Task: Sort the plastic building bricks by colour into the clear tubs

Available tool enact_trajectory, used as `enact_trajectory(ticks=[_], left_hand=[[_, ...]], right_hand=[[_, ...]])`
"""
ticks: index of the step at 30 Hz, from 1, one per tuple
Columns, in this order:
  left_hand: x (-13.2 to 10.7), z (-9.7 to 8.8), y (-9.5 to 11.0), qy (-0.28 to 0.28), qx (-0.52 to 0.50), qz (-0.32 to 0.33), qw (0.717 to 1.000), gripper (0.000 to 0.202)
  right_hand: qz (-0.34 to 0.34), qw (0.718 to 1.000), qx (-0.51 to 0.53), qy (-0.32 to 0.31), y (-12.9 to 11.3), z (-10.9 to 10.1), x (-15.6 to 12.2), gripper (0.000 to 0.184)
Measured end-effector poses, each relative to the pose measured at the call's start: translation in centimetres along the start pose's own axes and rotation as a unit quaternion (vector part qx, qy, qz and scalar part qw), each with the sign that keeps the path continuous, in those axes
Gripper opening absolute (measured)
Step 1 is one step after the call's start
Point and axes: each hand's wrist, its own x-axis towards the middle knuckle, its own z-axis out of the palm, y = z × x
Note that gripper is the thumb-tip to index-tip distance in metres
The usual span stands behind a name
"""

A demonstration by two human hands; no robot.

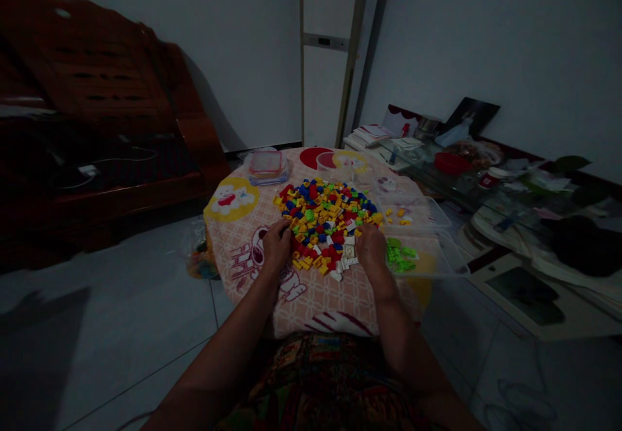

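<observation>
Both hands are at the heap. The left hand [276, 243] lies at its left edge, fingers loosely curled; whether it grips a piece cannot be told. The right hand [371, 246] is at the right edge, half closed and bent inward — its fingertips are obscured, so any hold is unconfirmed.

The step in hand appears to be picking through the mixed toy bricks [321, 214], which lie heaped in the middle of the cloth-covered desk [323, 304]. The next move, in this judgement, calls for a fingertip pinch on a single small brick without dragging its neighbours.

Containers, left to right: a plastic bag [198, 256] sits low beside the desk, contents indistinct. A lidded box [267, 163] with red trim stands at the desk's far left; its contents are unclear. A clear tub [335, 173] stands behind the heap, contents not established. At right are two clear trays: the farther tray [441, 214] carries a few yellow pieces [401, 212]; the nearer tray [455, 261] holds a cluster of green pieces [400, 256] — at its left end, near the right hand.
</observation>
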Motion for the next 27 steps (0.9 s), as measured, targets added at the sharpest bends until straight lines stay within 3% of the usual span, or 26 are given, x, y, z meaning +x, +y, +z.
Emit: enact_trajectory(ticks=[6, 12, 15, 18, 21, 27], left_hand=[[0.0, 0.0, -0.1, 0.003, 0.002, 0.002, 1.000, 0.029], [0.0, 0.1, -0.1, 0.006, -0.011, -0.003, 1.000, 0.029], [-0.1, 0.1, -0.1, 0.006, -0.012, -0.005, 1.000, 0.030], [-0.1, 0.0, 0.1, 0.005, -0.005, -0.004, 1.000, 0.030], [-0.1, -0.1, 0.3, -0.001, -0.001, 0.000, 1.000, 0.031], [-0.1, -0.1, 0.3, 0.000, -0.008, -0.008, 1.000, 0.031]], right_hand=[[0.013, 0.995, 0.064, 0.075, 2.0, -1.8, 1.7, 0.038], [0.110, 0.982, 0.046, 0.149, 6.5, -3.5, 4.3, 0.037], [0.114, 0.980, 0.033, 0.157, 7.2, -4.1, 4.7, 0.038], [0.082, 0.986, 0.041, 0.141, 5.8, -4.2, 4.1, 0.036], [0.027, 0.992, 0.068, 0.104, 3.0, -3.5, 3.0, 0.033], [-0.059, 0.996, 0.034, -0.059, -1.2, -0.9, 1.1, 0.026]])
